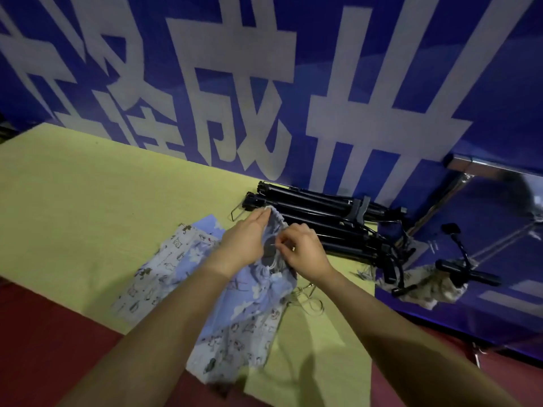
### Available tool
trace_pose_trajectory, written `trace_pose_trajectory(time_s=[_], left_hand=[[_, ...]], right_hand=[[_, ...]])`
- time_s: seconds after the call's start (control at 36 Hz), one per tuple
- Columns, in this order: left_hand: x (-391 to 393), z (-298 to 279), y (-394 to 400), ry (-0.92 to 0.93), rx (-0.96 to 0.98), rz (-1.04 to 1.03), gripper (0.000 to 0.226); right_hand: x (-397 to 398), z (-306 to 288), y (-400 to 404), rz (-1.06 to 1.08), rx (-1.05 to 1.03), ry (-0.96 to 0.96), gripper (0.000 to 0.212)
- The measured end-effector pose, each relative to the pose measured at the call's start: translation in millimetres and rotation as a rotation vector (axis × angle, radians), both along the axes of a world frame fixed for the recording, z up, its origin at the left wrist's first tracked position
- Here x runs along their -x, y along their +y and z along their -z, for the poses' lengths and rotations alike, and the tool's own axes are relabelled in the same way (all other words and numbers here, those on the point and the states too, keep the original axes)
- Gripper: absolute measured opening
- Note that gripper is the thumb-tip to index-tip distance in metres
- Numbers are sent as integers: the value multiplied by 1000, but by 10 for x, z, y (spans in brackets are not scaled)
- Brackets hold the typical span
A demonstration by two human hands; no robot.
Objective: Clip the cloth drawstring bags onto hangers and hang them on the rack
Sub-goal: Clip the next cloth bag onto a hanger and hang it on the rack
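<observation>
- Left hand (244, 242) grips the blue drawstring bag (249, 295) by its gathered mouth, lifting it off the table (88, 201).
- Right hand (302, 248) pinches the same hem, probably readying it for a clip.
- Black hangers (317, 218) lie just beyond.

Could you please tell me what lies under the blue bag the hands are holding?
Under the blue bag lie printed grey bags on the yellow tablecloth. What lies directly beneath it is covered.

Two bare forearms, sleeveless, no jewellery

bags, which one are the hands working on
The blue cloud-print bag: both hands, left and right, grip its gathered top. The grey print bags lie untouched.
</observation>
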State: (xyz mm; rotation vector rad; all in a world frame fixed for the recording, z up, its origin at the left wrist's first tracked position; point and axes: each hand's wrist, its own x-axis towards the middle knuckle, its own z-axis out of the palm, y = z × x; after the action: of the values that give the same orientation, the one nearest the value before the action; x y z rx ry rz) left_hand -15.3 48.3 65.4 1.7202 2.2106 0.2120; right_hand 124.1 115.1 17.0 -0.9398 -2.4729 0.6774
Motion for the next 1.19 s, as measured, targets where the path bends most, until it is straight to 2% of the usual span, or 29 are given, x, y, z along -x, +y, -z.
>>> trace_pose_trajectory(time_s=[0.08, 0.17, 0.25, 0.31, 0.36, 0.44, 0.47, 0.53, 0.61, 0.69, 0.78, 0.92, 1.0, 1.11, 1.19], left_hand=[[26, -134, -44, -66, -35, 14, 81], [71, -217, -87, -104, -75, 15, 82], [107, -264, -118, -109, -68, 14, 83], [119, -262, -121, -107, -68, 13, 83], [130, -243, -109, -105, -64, 2, 82], [138, -198, -85, -89, -45, -12, 82], [140, -180, -76, -67, -36, -19, 81], [153, -146, -59, 14, -18, -48, 79], [161, -125, -31, 235, -20, -29, 74], [142, -105, 4, 256, -15, -38, 72], [89, -79, 23, 186, 3, -75, 67], [59, -6, 91, 265, 12, -80, 67], [53, 31, 174, 208, 37, -101, 64], [41, 69, 331, 194, 98, -133, 55], [30, 113, 435, 201, 138, -137, 40]], right_hand=[[58, 7, -56, 32, -64, -66, 11], [105, -17, -73, 118, -57, -2, 16], [133, -75, -63, 133, 161, 79, 37], [153, -110, -58, 139, 354, 171, 37], [159, -128, -37, 162, 475, 116, 32], [136, -84, 23, 142, 385, -14, 8], [124, -87, 30, 142, 356, 4, 5], [113, -125, 24, 158, 342, 111, 14], [152, -246, 18, 196, 286, 289, 10], [224, -290, 79, 211, 300, 311, 9], [258, -228, 146, 173, 360, 158, 10], [201, -94, 262, 239, 284, -42, 16], [168, -19, 426, 305, 224, -110, 18], [140, 119, 702, 270, 106, -384, 37], [109, 205, 839, 203, 68, -542, 44]])
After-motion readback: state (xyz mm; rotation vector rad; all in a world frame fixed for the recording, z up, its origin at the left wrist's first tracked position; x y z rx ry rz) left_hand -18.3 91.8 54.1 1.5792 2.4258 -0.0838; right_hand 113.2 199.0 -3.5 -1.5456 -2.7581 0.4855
